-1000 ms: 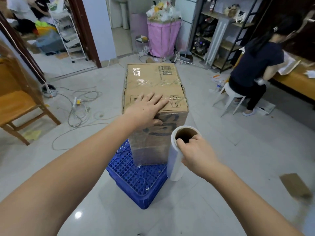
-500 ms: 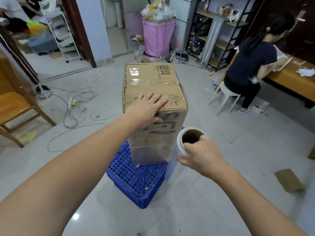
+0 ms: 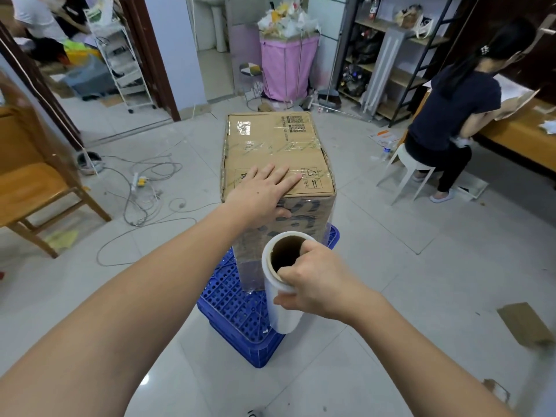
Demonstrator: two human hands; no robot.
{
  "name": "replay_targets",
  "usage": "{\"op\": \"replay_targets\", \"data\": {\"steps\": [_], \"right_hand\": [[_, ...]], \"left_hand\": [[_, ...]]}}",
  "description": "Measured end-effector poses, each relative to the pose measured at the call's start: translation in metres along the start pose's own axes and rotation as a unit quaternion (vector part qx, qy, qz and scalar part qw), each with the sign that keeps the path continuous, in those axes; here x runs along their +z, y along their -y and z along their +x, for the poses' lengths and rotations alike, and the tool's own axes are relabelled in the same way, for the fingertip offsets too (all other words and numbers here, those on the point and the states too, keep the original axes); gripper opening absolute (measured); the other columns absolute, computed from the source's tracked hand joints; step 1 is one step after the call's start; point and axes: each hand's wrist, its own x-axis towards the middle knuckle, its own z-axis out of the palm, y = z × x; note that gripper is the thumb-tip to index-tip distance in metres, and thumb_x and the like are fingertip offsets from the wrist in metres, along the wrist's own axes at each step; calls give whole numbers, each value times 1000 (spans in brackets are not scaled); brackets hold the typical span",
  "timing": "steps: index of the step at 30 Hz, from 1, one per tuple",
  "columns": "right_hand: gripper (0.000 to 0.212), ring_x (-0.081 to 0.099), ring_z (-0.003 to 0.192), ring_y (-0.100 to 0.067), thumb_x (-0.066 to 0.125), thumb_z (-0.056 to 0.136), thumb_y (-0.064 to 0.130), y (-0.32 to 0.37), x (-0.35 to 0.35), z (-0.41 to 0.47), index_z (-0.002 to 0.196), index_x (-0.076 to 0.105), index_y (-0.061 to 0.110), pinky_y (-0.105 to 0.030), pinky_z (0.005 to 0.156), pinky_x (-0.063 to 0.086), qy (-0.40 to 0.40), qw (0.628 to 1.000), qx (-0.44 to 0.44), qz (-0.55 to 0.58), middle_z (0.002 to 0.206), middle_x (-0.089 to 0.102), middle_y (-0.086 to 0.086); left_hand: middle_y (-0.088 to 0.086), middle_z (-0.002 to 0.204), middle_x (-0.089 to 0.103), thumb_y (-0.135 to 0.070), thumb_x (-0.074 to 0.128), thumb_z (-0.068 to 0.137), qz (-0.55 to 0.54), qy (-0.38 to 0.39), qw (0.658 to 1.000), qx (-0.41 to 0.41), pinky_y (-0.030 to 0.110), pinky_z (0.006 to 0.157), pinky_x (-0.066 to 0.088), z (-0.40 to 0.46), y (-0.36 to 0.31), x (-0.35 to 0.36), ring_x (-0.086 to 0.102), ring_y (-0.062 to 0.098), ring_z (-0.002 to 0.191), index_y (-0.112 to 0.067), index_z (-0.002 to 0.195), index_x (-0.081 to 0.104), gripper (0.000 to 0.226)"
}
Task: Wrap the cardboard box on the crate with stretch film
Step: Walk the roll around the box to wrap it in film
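Box [image 3: 278, 152] stands upright on the blue crate [image 3: 237, 308], out on the tiled floor in the middle of the room. The left hand [image 3: 264, 191] lies flat on its top near the front edge, fingers spread and the thumb hooked over onto the front face, pinning it. The right hand [image 3: 313, 281] grips the upper end of the film roll [image 3: 281, 299], fingertips curled into the cardboard core, holding it upright just in front of the box's lower half. Film already shines round the lower sides and in bands across the top.

I'd judge the box stiff but tall for its footing, so likely to turn or tip under pull; pressing down on top seems the right hold. The film looks thin, clingy and stretchy, best steered by the roll's core so it can spin freely. Beyond, cables trail across the floor and a seated person works at a desk [image 3: 517, 136].
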Motion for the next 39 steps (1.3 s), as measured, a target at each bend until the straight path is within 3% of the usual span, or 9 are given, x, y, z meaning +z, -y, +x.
{"op": "replay_targets", "data": {"steps": [3, 8, 12, 20, 27, 30, 32, 35, 39], "right_hand": [[36, 30, 69, -16, 81, 68, 51, 2, 2, 5, 65, 61, 20, -32, 68, 52, 24, 1000, 2, 12, 58, 58, 4], [34, 53, 76, -24, 69, 85, 46, 12, -11, 3, 83, 46, 21, -35, 86, 39, 86, 995, 48, -24, 79, 67, 0], [60, 42, 52, -21, 86, 63, 29, 33, -3, -7, 82, 31, 23, -37, 69, 44, 89, 987, 123, -58, 65, 62, 2], [41, 51, 70, -20, 44, 96, 62, 52, -16, 3, 94, 41, 21, -34, 76, 41, 53, 972, 227, -22, 84, 64, 1], [21, 51, 72, -24, 49, 100, 37, 68, -22, 36, 92, 45, 18, -33, 61, 33, 113, 931, 345, -41, 94, 67, -4], [16, 46, 70, -25, 50, 95, 28, 74, -19, 52, 92, 40, 17, -32, 59, 30, 99, 905, 412, -31, 89, 64, -4], [29, 47, 74, -24, 54, 91, 43, 76, -14, 61, 93, 40, 18, -32, 67, 35, 84, 889, 449, -28, 80, 59, -1], [66, 45, 76, -19, 55, 70, 85, 72, -3, 74, 83, 48, 20, -32, 68, 34, 58, 846, 529, -34, 74, 58, 5], [69, 49, 67, -18, 47, 70, 90, 70, 2, 81, 65, 51, 21, -30, 71, 32, 60, 827, 556, -62, 62, 55, 5]], "left_hand": [[1, 173, 7, -64, 56, 95, 2, -1, 1000, -2, 55, 127, 11, -1, 0, 1, 7, 31, 158, -39, 162, -4, 94], [2, 172, 11, -67, 58, 93, 1, 1, 1000, -1, 55, 127, 12, 5, 0, 2, 10, 31, 157, -40, 162, -1, 95], [2, 172, 11, -66, 59, 92, -3, 3, 1000, 1, 55, 127, 12, 7, 0, -1, 10, 31, 157, -41, 161, -1, 95], [2, 172, 13, -66, 58, 93, -5, -7, 1000, 7, 56, 126, 14, -4, 2, -1, 12, 32, 157, -38, 162, 1, 94], [-1, 170, 20, -55, 73, 87, -141, -17, 989, 52, 56, 126, 13, -14, 12, -14, 23, 28, 154, -37, 161, 19, 93], [-4, 170, 21, -54, 71, 90, -187, 20, 977, 103, 50, 120, 32, -15, 38, -26, 34, 27, 148, -37, 156, 34, 77], [-4, 169, 24, -58, 67, 91, -139, 30, 978, 150, 44, 116, 37, -20, 64, -28, 37, 25, 146, -37, 156, 35, 75], [0, 171, 17, -66, 66, 87, -59, 27, 971, 231, 42, 125, 19, -28, 103, -23, 21, 25, 155, -37, 163, 21, 93], [1, 173, 2, -79, 70, 74, 7, 12, 957, 291, 46, 128, -2, -28, 125, -6, 0, 25, 159, -36, 164, 1, 121]]}}
